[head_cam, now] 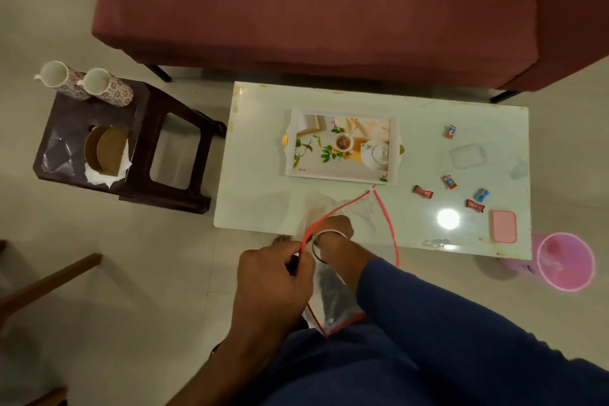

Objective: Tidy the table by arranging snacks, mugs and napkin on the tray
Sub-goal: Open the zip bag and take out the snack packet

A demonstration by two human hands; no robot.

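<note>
A white tray (339, 177) with a printed tea picture lies on the pale table (260, 198). Several wrapped snacks (423, 192) are scattered to its right. Two floral mugs (107, 87) stand on a dark stool (164, 128) at the left, where a white napkin (99, 178) lies under brown round mats. My left hand (273, 273) pinches the red rim of a clear plastic bag (382, 208) at the table's near edge. My right hand (333, 227), with bangles on the wrist, reaches into the bag's mouth; its fingers are hidden.
A pink lidded box (504, 226) sits at the table's near right corner, and a clear container (467, 155) lies further back. A pink bin (565, 260) stands on the floor to the right. A maroon sofa (313, 10) runs behind the table.
</note>
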